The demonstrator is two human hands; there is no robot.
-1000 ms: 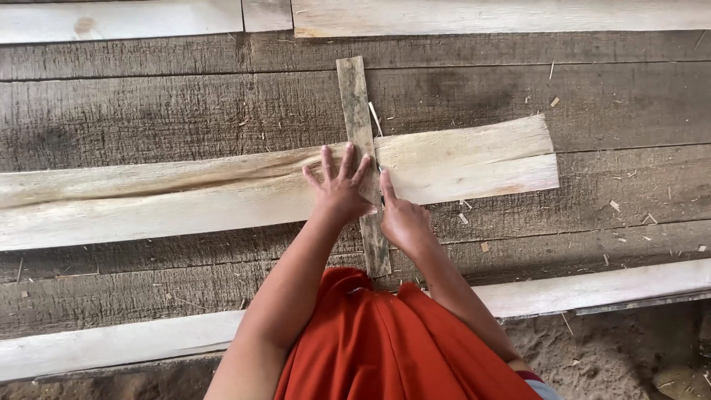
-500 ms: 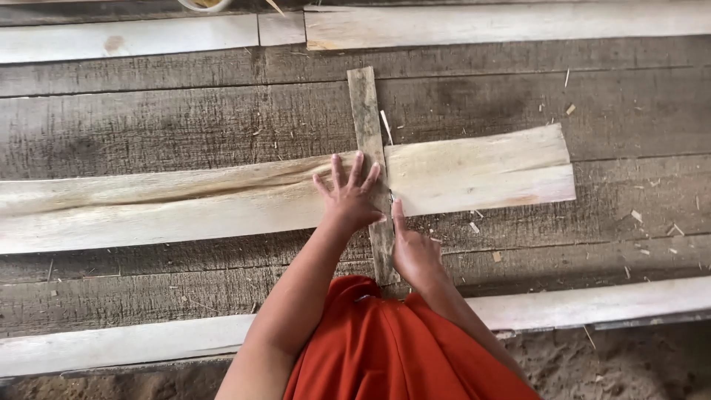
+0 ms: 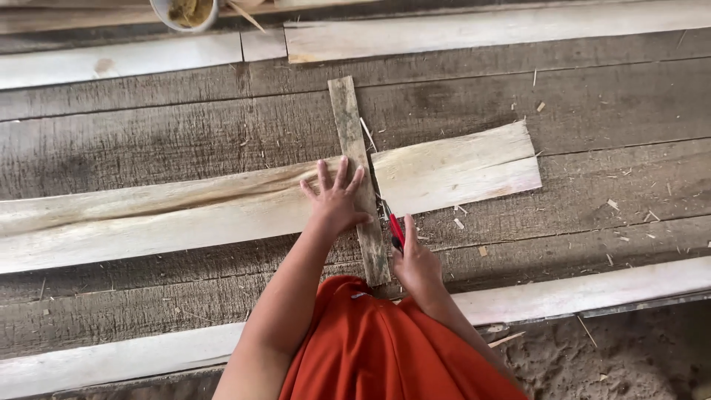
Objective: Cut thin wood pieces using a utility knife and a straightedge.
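- Head view: the left hand [image 3: 337, 200] lies flat with fingers spread, pressing on a narrow grey wooden slat [image 3: 358, 178] where it crosses a long pale sheet of fibrous bark-like material [image 3: 185, 215]. Judging by the pose, the weight pins the slat as a straight guide and keeps the sheet from sliding.
- The right hand [image 3: 416, 265] is closed around a red-handled cutter [image 3: 395, 228], its tip touching the slat's right edge at the sheet's near edge. The blade itself is too small to see.
- The slat runs nearly straight away from the person, slightly tilted, and overhangs the sheet at both ends. Right of it, the short part of the sheet [image 3: 459, 170] ends in a ragged end.
- Everything rests on weathered grey floor planks [image 3: 148, 141], with small chips scattered to the right.
- A pale board [image 3: 585, 292] borders the near side, just beside the right wrist; beyond it is sandy ground. Pale boards also line the far side, where a round container [image 3: 185, 11] sits at the frame edge.
- Open plank lies along the slat's right edge ahead of the cutter, giving room to move away from the body.
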